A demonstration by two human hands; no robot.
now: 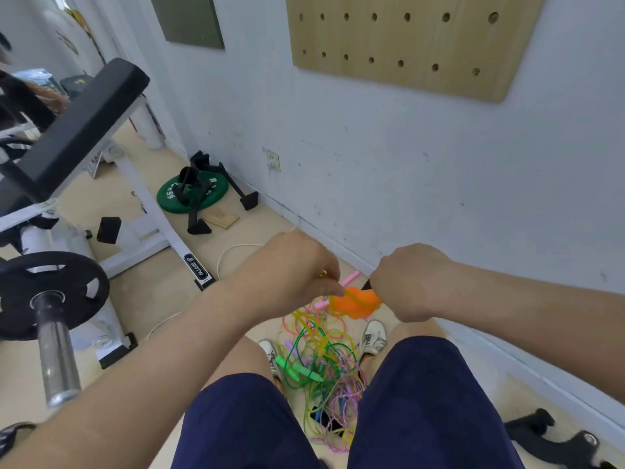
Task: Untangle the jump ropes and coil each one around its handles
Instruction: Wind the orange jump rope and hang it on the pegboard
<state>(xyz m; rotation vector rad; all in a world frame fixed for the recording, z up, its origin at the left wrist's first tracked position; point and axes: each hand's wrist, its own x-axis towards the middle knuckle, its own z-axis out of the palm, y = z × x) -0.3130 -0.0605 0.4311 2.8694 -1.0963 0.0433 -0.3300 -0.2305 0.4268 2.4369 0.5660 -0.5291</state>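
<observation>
I hold the orange jump-rope handles point(355, 301) in front of me above the floor. My right hand point(409, 282) grips their right end, fingers curled round them. My left hand point(297, 265) pinches a yellow rope point(351, 297) that crosses the orange handles. Below, between my feet, lies a tangled pile of ropes point(321, 374): green, yellow, pink and a speckled one, with green handles point(297, 368) on its left. Pink handles point(348, 279) lie on the floor behind the orange ones.
A weight bench point(77, 130) and a barbell with a black plate point(50, 292) stand at the left. A green weight plate point(192, 194) lies by the wall point(406, 147). A white cable point(233, 252) loops on the floor. Black equipment point(554, 434) lies at lower right.
</observation>
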